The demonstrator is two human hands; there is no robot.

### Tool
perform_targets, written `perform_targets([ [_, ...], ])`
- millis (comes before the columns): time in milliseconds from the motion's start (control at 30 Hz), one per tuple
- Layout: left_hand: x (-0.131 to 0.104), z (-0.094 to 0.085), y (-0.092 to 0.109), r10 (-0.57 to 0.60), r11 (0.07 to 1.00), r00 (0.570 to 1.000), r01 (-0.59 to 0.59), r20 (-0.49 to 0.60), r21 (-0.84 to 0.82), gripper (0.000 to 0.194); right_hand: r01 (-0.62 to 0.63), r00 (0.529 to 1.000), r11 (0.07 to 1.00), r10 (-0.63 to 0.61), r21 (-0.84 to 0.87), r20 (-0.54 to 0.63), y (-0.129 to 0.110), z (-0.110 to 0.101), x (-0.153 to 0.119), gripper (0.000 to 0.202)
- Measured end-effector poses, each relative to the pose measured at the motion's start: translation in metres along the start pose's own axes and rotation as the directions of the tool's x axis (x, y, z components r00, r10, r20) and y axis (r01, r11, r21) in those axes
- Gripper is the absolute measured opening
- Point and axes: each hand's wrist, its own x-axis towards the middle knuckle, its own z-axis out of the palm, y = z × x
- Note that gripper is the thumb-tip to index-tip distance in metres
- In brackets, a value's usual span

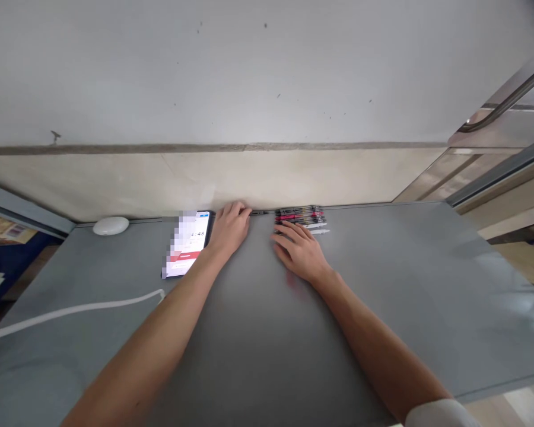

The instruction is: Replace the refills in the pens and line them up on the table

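Observation:
At the back edge of the grey table, my left hand [230, 226] is closed, thumb and fingertips at one end of a thin dark pen [260, 212]. That pen lies along the wall and points to the right. A row of several pens [311, 214], dark, red and white, lies side by side to the right of it. My right hand [301, 250] rests palm down in front of the row, its fingers apart and the fingertips touching the near pens. No pen shows in its grip. Its fingers partly cover the left ends of the white pens.
A lit phone [194, 240] lies left of my left hand, close to my forearm. A white cable [84, 308] runs across the table's left side. Near the wall sits a white oval object [111, 225]. The wall [267, 178] rises directly behind the table [258, 344].

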Motion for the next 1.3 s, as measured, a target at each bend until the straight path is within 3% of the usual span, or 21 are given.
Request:
perform_targets([
  [300,-0.003,0.001,-0.005,0.040,0.998,0.999,-0.038,0.023,-0.056,0.032,0.004,1.000,0.991,-0.002,0.135,-0.011,0.002,-0.001,0.001,0.031],
  [400,-0.004,-0.007,0.001,0.019,0.979,0.999,-0.012,0.032,-0.205,0.031,-0.041,0.998,0.956,0.053,0.290,-0.031,0.000,-0.006,0.002,0.033],
  [467,-0.006,-0.019,0.007,-0.055,0.918,0.998,0.063,0.030,-0.392,0.029,-0.083,0.992,0.903,0.115,0.421,-0.050,-0.004,-0.011,0.003,0.032],
  [567,-0.013,-0.040,0.016,-0.237,0.683,0.959,0.277,0.153,-0.676,0.026,-0.189,0.967,0.744,0.254,0.641,-0.010,-0.011,-0.016,0.007,0.027],
  [700,-0.030,-0.054,0.025,-0.281,0.233,0.847,0.516,0.451,-0.824,0.036,-0.317,0.878,0.299,0.451,0.900,0.159,-0.019,-0.020,0.013,0.025],
  [800,-0.044,-0.050,0.031,-0.237,-0.073,0.813,0.532,0.533,-0.844,0.037,-0.303,0.823,0.021,0.510,0.953,0.250,-0.022,-0.022,0.016,0.024],
  [900,-0.057,-0.041,0.039,-0.166,-0.261,0.794,0.537,0.585,-0.802,0.036,-0.327,0.785,-0.098,0.525,0.940,0.328,-0.025,-0.023,0.018,0.023],
  [1033,-0.067,-0.035,0.047,-0.113,-0.278,0.788,0.560,0.605,-0.781,0.035,-0.375,0.756,-0.087,0.548,0.923,0.358,-0.030,-0.023,0.017,0.026],
  [1167,-0.069,-0.037,0.050,-0.095,-0.250,0.810,0.544,0.579,-0.801,0.032,-0.373,0.750,-0.076,0.562,0.925,0.348,-0.033,-0.023,0.018,0.023],
  [1300,-0.064,-0.047,0.047,-0.068,-0.089,0.842,0.529,0.535,-0.844,0.029,-0.283,0.759,-0.145,0.571,0.948,0.314,-0.033,-0.022,0.021,0.016],
])
